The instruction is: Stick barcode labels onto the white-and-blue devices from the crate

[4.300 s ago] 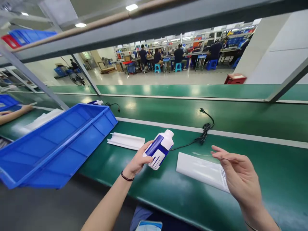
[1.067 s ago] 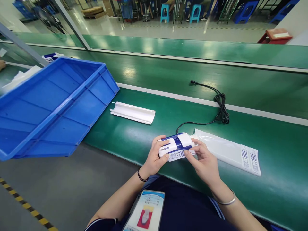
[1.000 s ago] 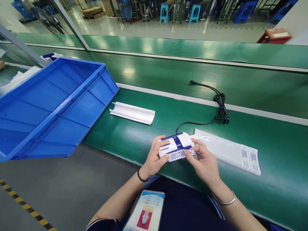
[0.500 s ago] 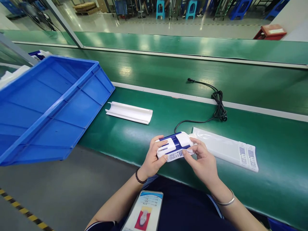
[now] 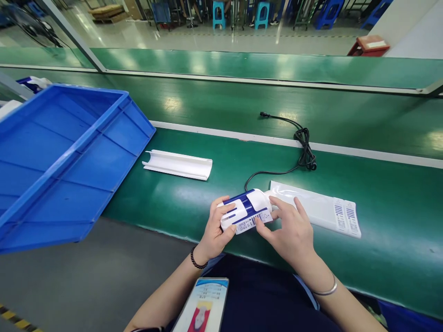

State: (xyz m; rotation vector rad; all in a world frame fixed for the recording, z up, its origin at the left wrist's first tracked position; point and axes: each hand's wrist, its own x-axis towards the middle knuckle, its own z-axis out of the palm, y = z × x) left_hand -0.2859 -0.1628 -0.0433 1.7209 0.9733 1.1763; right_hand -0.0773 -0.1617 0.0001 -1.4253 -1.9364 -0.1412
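A white and blue device (image 5: 246,211) with a printed label on its near side is held over the front edge of the green belt (image 5: 180,203). My left hand (image 5: 217,231) grips its left end, fingers wrapped round it. My right hand (image 5: 290,230) holds its right end, thumb and forefinger pressed on the label strip. A black cord (image 5: 300,152) runs from the device to a coiled bundle farther back. Just right of the device lies a flat white plastic bag (image 5: 316,208) with barcode labels.
A large blue bin (image 5: 62,152) tilts over the belt's front edge at left. A white curved plastic tray (image 5: 178,164) lies between bin and device. A phone (image 5: 202,309) rests on my lap. A second green belt (image 5: 221,99) runs behind a white divider.
Since 4.3 s ago the device came down from my raised left hand to the belt edge and my right hand took hold of it. In the last second the device rolled slightly.
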